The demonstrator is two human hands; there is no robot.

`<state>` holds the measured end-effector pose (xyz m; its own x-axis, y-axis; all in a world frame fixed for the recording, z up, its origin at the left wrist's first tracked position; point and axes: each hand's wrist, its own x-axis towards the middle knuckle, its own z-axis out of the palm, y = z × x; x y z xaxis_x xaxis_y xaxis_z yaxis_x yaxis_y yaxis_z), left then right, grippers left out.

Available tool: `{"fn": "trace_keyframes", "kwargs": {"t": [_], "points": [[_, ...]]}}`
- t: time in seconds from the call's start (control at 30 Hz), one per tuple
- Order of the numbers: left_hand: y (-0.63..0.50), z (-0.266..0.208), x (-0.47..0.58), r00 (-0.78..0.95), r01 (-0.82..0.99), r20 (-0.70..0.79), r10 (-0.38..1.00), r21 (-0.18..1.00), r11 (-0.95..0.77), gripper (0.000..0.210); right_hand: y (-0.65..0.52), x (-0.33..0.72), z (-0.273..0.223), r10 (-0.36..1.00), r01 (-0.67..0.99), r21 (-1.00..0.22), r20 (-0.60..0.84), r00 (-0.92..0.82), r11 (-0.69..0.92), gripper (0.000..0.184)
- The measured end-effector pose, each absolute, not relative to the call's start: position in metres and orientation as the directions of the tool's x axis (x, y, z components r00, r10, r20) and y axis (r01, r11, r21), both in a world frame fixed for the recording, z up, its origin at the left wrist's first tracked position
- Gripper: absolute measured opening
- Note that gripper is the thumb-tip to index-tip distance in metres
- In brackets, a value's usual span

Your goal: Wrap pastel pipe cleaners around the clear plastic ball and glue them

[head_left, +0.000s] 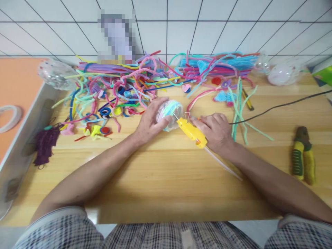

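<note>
My left hand [153, 121] is wrapped around a clear plastic ball [169, 106] with pale striped bands of pipe cleaner on it. The fingers lie along its far side, with the thumb across the near side. A yellow glue gun [192, 131] is gripped in my right hand [216, 131], its nozzle pointing left at the ball. Whether the tip touches the ball I cannot tell. From the gun's back end sticks a long whitish glue stick [223, 163]. Behind both hands lie many loose coloured pipe cleaners [140, 74].
A black cord [280, 105] runs off right. Yellow-black pliers [303, 155] lie at right, a cutter knife [248, 99] behind the right hand. Clear balls [280, 74] sit at back right. Purple tassels [48, 143] and a tape roll [10, 117] are at left. Tiled wall [220, 33] behind.
</note>
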<state>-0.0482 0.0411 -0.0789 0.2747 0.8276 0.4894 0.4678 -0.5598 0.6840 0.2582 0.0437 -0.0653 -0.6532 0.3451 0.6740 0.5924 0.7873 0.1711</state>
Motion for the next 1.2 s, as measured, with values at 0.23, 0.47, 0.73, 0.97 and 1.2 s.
{"fn": "trace_keyframes", "kwargs": {"t": [0.23, 0.47, 0.73, 0.97, 1.2], "points": [[0.0417, -0.0789, -0.048, 0.273, 0.485, 0.489, 0.829, 0.674, -0.558, 0.065, 0.044, 0.2586, -0.0704, 0.36, 0.6, 0.149, 0.679, -0.64, 0.786, 0.031], [0.0422, -0.0794, -0.0475, 0.276, 0.486, 0.49, 0.827, 0.671, -0.56, 0.064, 0.0447, 0.2614, -0.0743, 0.38, 0.602, 0.137, 0.661, -0.647, 0.787, 0.033], [0.042, -0.0778, -0.0469, 0.275, 0.498, 0.478, 0.834, 0.671, -0.549, 0.067, 0.0444, 0.2595, -0.0729, 0.365, 0.594, 0.136, 0.674, -0.642, 0.793, 0.032], [0.042, -0.0789, -0.0468, 0.271, 0.479, 0.495, 0.825, 0.675, -0.562, 0.064, 0.0443, 0.2612, -0.0736, 0.377, 0.589, 0.12, 0.663, -0.647, 0.799, 0.031], [0.0422, -0.0771, -0.0465, 0.274, 0.493, 0.483, 0.832, 0.672, -0.552, 0.068, 0.0437, 0.2603, -0.0732, 0.389, 0.596, 0.107, 0.663, -0.639, 0.796, 0.031]]}}
